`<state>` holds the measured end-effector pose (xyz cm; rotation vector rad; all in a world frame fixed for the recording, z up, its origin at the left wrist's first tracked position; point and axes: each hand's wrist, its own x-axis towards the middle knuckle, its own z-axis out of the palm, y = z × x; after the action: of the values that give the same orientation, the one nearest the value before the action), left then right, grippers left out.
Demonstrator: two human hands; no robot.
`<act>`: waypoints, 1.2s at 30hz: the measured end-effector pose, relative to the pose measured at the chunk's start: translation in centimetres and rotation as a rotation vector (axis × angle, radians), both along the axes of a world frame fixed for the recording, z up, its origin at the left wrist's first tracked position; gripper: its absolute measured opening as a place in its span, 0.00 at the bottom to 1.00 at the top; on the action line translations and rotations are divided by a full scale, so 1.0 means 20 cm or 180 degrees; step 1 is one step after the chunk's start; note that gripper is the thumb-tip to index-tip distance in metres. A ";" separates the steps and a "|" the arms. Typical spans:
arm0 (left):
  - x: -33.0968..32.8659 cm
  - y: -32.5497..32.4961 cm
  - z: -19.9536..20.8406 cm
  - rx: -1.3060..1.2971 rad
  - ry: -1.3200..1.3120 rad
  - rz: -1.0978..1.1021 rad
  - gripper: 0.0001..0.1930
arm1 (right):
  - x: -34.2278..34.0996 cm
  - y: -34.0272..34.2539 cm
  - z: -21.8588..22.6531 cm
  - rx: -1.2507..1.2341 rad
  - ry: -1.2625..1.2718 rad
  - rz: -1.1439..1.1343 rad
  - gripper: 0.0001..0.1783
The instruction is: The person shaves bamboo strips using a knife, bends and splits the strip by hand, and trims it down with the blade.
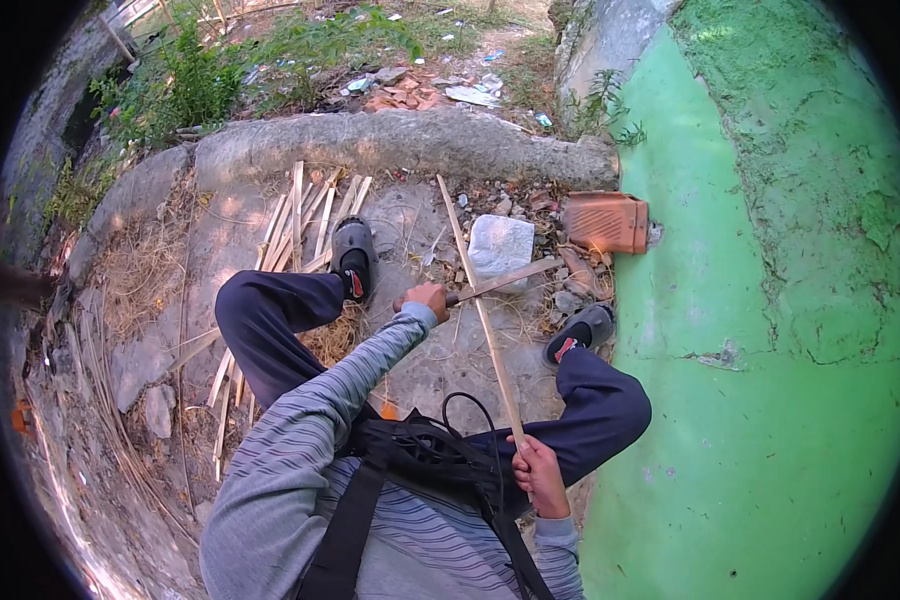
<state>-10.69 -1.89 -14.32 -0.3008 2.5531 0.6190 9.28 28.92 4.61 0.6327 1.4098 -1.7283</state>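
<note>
My left hand (427,300) is closed around the handle of a machete (518,274). Its blade points right and meets a long pale bamboo strip (497,355) near a white block (501,243); whether blade and strip touch, I cannot tell. The strip runs from the block's left side back toward my body. Close to my right thigh, my right hand (539,472) grips the strip's near end with fingers wrapped round it. Both of my feet rest on the ground on either side of the block.
Several cut strips (297,215) lie beyond my left knee, with more beside it. A terracotta-coloured vented block (607,222) sits against the green wall (750,440) on the right. A low stone kerb (400,145) crosses the far side, with rubble and plants behind.
</note>
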 end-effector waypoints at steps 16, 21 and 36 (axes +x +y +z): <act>-0.22 -0.17 -0.24 -0.0041 -0.0108 0.0795 0.21 | -0.02 -0.03 0.03 0.0060 -0.0060 0.0071 0.14; 0.00 -0.03 -0.12 0.0171 -0.0142 0.0545 0.18 | -0.04 0.00 0.03 0.0101 -0.0118 -0.0063 0.14; -0.41 -0.26 -0.32 -0.0042 -0.0297 0.1025 0.24 | -0.09 -0.03 0.27 0.0480 -0.0182 0.0179 0.13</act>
<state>-18.95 -7.14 -20.76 -0.7379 2.4383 0.6860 7.54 28.41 10.10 0.7116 1.5133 -1.5586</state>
